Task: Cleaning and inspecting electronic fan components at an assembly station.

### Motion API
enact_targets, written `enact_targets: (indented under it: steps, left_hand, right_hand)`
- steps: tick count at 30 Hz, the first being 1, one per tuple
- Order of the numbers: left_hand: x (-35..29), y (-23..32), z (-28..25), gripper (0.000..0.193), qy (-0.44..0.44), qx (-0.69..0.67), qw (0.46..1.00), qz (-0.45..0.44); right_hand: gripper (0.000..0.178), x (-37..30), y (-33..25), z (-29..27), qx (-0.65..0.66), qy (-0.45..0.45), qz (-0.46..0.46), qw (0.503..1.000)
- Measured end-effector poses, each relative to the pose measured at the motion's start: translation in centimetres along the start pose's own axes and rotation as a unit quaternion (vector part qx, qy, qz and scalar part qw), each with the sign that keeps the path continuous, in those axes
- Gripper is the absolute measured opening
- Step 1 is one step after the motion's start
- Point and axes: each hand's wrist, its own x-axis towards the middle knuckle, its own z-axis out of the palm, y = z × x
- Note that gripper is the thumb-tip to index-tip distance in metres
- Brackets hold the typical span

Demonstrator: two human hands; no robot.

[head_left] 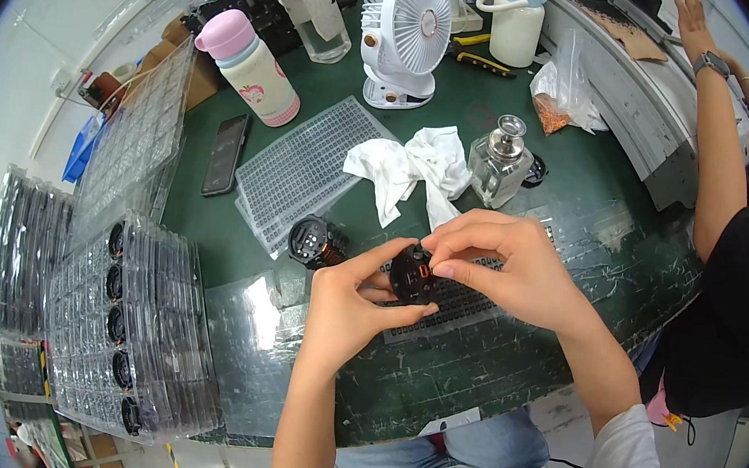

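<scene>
Over the front of the green table, my left hand [339, 312] grips a round black casing [406, 283] by its edge, between thumb and fingers, tilted toward me. A small orange part [424, 272] shows on the casing's face. My right hand [528, 276] is pinched at that spot; whatever lies between its fingertips is too small to make out. Just left of the casing, more round black casings [306, 239] with orange bits rest on the table. Beneath my hands lies a sheet of small dark dots [454, 307], partly hidden.
A dotted sheet [309, 160], phone [226, 155], white cloth [436, 153] and glass pump bottle [498, 170] lie beyond my hands. A white fan [403, 36] and drink bottles stand behind. Clear tray stacks [134, 326] flank the left; another person's arm [720, 164] is at right.
</scene>
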Motion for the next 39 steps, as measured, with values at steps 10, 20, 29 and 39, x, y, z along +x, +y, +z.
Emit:
enact_targets:
  steps: [10, 20, 29, 39]
  left_hand:
    - [-0.1, 0.4, -0.3, 0.060, -0.014, -0.003, 1.000, -0.008]
    - [-0.1, 1.0, -0.5, 0.060, -0.015, 0.010, 1.000, -0.019]
    - [-0.2, 0.8, -0.4, 0.061, -0.012, 0.006, 1.000, -0.007]
    - [-0.1, 1.0, -0.5, 0.061, -0.018, 0.020, 1.000, -0.016]
  right_hand:
    - [0.009, 0.0, -0.1, 0.2, 0.029, -0.006, 0.019, 0.999]
    - [0.009, 0.1, 0.1, 0.3, 0.064, -0.006, 0.037, 0.997]
    - [0.009, 0.1, 0.2, 0.3, 0.012, -0.016, 0.025, 0.999]
    - [0.011, -0.1, 0.5, 0.3, 0.054, -0.014, 0.018, 0.998]
